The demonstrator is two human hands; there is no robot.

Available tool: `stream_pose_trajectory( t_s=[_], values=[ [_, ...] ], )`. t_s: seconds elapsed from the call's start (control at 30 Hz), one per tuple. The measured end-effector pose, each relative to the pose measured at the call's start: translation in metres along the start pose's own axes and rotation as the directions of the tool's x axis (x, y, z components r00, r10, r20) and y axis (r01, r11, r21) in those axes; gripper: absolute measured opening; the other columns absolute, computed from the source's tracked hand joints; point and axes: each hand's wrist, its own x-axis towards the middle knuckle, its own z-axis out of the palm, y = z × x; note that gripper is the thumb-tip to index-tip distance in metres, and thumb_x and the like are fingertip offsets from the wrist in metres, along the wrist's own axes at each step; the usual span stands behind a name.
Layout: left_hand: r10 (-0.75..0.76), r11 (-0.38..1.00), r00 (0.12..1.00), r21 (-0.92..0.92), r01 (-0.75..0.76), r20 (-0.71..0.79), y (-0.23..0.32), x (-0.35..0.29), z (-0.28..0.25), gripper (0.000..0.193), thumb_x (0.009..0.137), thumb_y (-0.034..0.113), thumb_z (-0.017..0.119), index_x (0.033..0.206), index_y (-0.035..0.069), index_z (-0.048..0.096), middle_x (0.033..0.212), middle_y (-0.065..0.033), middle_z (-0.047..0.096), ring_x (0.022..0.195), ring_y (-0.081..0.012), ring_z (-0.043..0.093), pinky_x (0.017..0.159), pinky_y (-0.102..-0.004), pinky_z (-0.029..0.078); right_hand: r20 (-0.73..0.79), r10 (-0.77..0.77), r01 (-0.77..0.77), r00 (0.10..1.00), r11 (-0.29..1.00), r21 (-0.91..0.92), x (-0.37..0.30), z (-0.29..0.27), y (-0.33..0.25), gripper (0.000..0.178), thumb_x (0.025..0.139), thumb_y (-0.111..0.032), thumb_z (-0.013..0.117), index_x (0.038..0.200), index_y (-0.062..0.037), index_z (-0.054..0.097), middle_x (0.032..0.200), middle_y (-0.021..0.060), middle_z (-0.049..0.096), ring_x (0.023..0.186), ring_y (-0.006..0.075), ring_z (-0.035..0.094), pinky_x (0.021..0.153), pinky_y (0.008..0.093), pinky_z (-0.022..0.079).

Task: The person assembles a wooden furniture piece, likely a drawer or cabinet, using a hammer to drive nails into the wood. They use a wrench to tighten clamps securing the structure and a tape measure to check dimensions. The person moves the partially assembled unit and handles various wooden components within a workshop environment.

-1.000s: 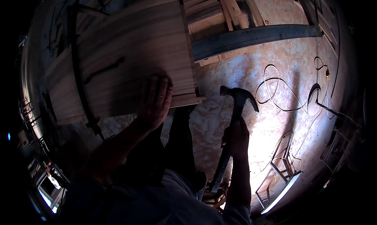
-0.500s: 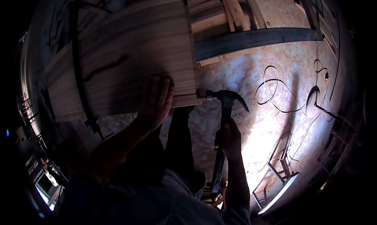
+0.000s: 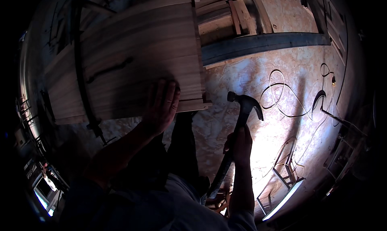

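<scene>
My left hand point(image 3: 162, 108) lies flat on the near right part of a wide wooden panel point(image 3: 137, 49), fingers stretched out toward the far side. In my right hand point(image 3: 238, 145) is a claw hammer point(image 3: 246, 106), gripped around its handle, with the head up and the claw to the right. A gap separates the hammer's face from the panel's near right corner. A dark bar clamp point(image 3: 80, 69) crosses the panel on its left part. Shadow hides much of both forearms.
Beyond the panel, a grey-blue beam point(image 3: 266, 43) runs to the right beside several wood pieces point(image 3: 225, 19). A looped cable point(image 3: 278, 106) lies on the mottled floor at the right. A bright lamp point(image 3: 284, 200) on a metal stand lights the lower right.
The hammer has swung back to the right, away from the panel's corner where its face was touching or very close. My left hand stays in place on the panel.
</scene>
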Motion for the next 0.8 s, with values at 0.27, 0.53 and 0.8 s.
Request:
stream_pose_trajectory(
  t_s=[0.27, 0.53, 0.8],
  values=[
    [-0.007, 1.000, 1.000, -0.011, 0.007, -0.005, 0.000, -0.001, 0.000, 0.048, 0.084, 0.015, 0.060, 0.128, -0.001, 0.051, 0.142, -0.0225, 0.036, 0.131, -0.0442, 0.036, 0.103, -0.0629, 0.032, 0.038, -0.060, 0.063, 0.997, 0.995, -0.072, 0.000, 0.002, 0.004, 0.036, 0.100, -0.032, 0.043, 0.121, -0.0033, 0.046, 0.061, 0.0035, 0.053, 0.043, 0.0107, 0.051, 0.039, 0.0226, 0.041],
    [-0.047, 0.996, 0.999, -0.075, 0.047, -0.003, 0.002, 0.001, -0.004, 0.046, 0.089, 0.011, 0.058, 0.132, 0.000, 0.046, 0.143, -0.0204, 0.034, 0.130, -0.0407, 0.037, 0.104, -0.0594, 0.034, 0.060, -0.049, 0.057, 0.997, 0.988, -0.141, 0.000, 0.007, -0.002, 0.028, 0.098, -0.024, 0.047, 0.116, -0.0026, 0.046, 0.062, 0.0035, 0.052, 0.044, 0.0103, 0.052, 0.038, 0.0235, 0.042],
    [-0.016, 0.971, 0.979, -0.231, 0.063, 0.202, -0.017, 0.010, -0.021, 0.069, 0.076, 0.009, 0.072, 0.136, 0.001, 0.038, 0.141, -0.0226, 0.034, 0.130, -0.0421, 0.035, 0.104, -0.0574, 0.035, 0.214, -0.364, 0.346, 0.907, 0.931, 0.118, 0.011, 0.040, -0.125, 0.026, 0.097, -0.027, 0.049, 0.111, -0.0055, 0.042, 0.077, 0.0073, 0.055, 0.055, 0.0151, 0.058, 0.044, 0.0297, 0.050]
  ],
)
